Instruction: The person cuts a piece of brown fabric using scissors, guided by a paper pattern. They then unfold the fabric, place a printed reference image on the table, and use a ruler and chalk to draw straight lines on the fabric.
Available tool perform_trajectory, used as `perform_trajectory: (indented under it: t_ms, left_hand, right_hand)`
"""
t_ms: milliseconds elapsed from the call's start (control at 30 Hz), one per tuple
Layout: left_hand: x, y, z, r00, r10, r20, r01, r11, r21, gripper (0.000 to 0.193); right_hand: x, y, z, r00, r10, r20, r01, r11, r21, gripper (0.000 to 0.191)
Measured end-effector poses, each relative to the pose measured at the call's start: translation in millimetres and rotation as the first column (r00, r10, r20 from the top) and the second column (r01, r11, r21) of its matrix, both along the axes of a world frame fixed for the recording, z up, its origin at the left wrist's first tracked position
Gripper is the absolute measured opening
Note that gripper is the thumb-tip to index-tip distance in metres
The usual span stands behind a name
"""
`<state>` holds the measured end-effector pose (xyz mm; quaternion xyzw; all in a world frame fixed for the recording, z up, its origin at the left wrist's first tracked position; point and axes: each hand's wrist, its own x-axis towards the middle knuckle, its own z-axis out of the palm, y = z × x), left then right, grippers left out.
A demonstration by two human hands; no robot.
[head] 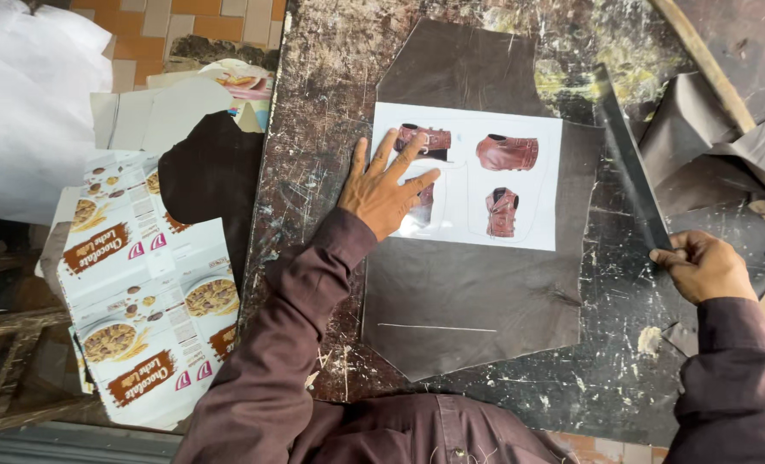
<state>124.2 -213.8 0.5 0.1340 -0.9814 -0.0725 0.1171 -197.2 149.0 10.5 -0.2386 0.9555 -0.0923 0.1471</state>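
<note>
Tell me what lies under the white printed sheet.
The white printed sheet lies on a dark leather piece spread over the scratched worktable. The left hand presses its left edge, hiding part of the print.

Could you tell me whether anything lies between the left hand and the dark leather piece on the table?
Yes. The left hand rests flat on a white printed sheet with pictures of vests, and that sheet lies on top of the dark leather piece. The hand touches the paper, not the leather.

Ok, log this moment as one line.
left hand: flat on printed sheet | sheet: on dark leather piece | right hand: gripping long flat blade | surface: scarred worktable
</note>
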Motion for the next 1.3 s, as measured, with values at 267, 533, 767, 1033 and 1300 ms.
perform_trajectory:
  t_ms: [267,533,767,1033,1300]
  left_hand:
    - [72.7,99.1,31.8,0.81,-0.325,-0.488,0.226,0.941,-0.252,0.042]
    - [175.4,90.8,7.1,0.972,-0.169,0.165,0.14,0.975,0.174,0.046]
    - [230.6,85.6,-24.9,0.994,0.03,-0.101,-0.018,0.993,0.113,0.06]
    - [234.7,80.4,-16.4,0.999,0.009,-0.052,-0.005,0.997,0.077,0.057]
    - [225.1,95.2,-14.2,0.998,0.024,-0.062,-0.017,0.994,0.108,0.056]
  right_hand:
    - [126.8,-21.6,24.4,0.801,0.394,0.45,-0.148,0.86,-0.489,0.017]
    - [189.2,-66.4,19.5,0.558,0.411,0.721,-0.344,0.905,-0.25,0.027]
    - [130.9,-18.6,14.5,0.986,-0.06,0.154,0.027,0.978,0.208,0.053]
    - [144.6,3.1,-9.2,0.978,-0.069,0.196,0.083,0.994,-0.064,0.044]
    - [184.9,-16.4,30.5,0.951,0.304,-0.045,-0.307,0.934,-0.182,0.031]
